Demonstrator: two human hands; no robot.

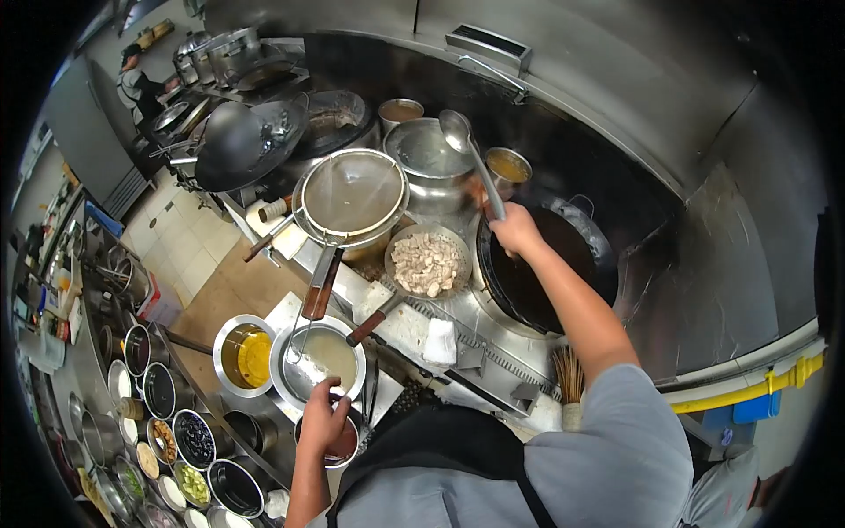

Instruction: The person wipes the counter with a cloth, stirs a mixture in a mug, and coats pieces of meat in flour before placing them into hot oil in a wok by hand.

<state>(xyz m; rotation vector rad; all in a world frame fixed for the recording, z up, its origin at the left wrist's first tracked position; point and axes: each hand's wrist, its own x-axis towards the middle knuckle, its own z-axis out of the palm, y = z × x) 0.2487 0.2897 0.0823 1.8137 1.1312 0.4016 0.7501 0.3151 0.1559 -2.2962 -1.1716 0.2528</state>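
My right hand (pixel 513 231) is closed round the handle of a metal ladle (pixel 455 132), its bowl raised towards the large pot. Below that arm sits a dark wok (pixel 550 264) on the stove. My left hand (pixel 326 415), fingers apart and nothing visible in them, is at the near rim of a metal bowl of cloudy pale liquid (pixel 334 354). Under it is a container of reddish sauce (pixel 341 446), partly hidden. A long-handled strainer (pixel 429 262) full of pale cut pieces, possibly meat, rests between the two hands. Beyond it lies a round mesh strainer (pixel 355 195) with a wooden handle.
A lidded steel pot (pixel 429 163) stands behind the strainers. Yellow oil fills a metal pot (pixel 253 356) at left, near many ingredient containers (pixel 194 437). A folded white cloth (pixel 440 341) lies on the stove edge. Another person (pixel 139 92) stands at the far left.
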